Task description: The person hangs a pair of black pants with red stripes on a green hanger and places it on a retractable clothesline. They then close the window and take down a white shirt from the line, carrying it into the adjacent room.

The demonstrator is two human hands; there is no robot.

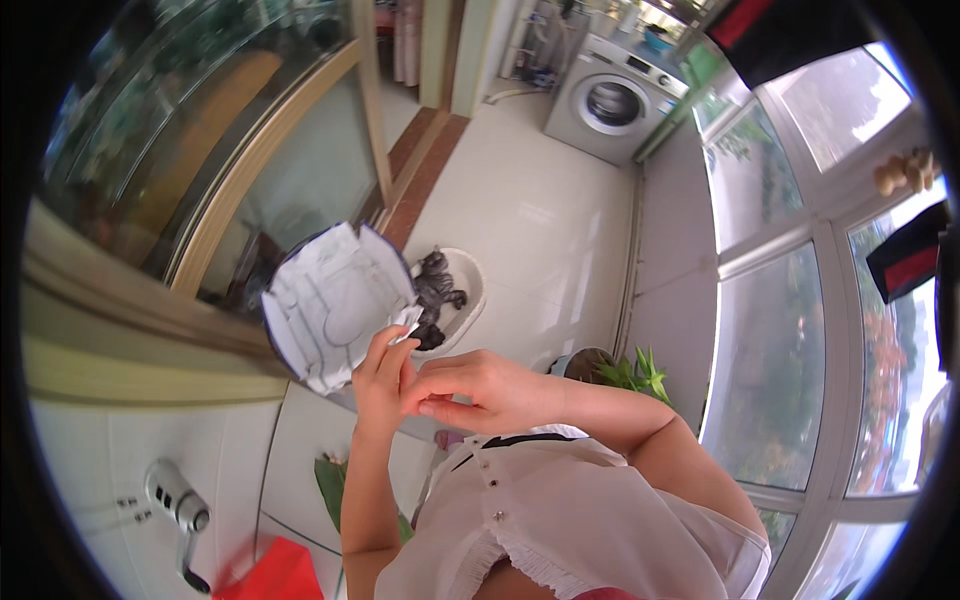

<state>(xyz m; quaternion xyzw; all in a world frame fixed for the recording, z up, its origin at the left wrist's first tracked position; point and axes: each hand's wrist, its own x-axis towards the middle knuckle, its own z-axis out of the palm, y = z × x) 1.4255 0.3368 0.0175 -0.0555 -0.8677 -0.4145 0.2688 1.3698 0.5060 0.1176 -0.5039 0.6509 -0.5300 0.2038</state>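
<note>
My left hand is raised in front of me, with a crumpled white piece at its fingertips. Whether this piece is paper or cloth, and whether it joins the white sheet behind, I cannot tell. My right hand reaches across to my left hand, its fingers bent and meeting the base of the left fingers or palm. Anything between the right fingertips is hidden. Beyond my left hand appears a round, dark-rimmed thing covered by a creased white sheet. Beside it, a grey striped cat lies in an oval white basket.
A front-loading washing machine stands at the far end of the tiled floor. Glass sliding doors run along the left, windows along the right. A potted plant is by the right wall. A crank handle projects at left, near a red object.
</note>
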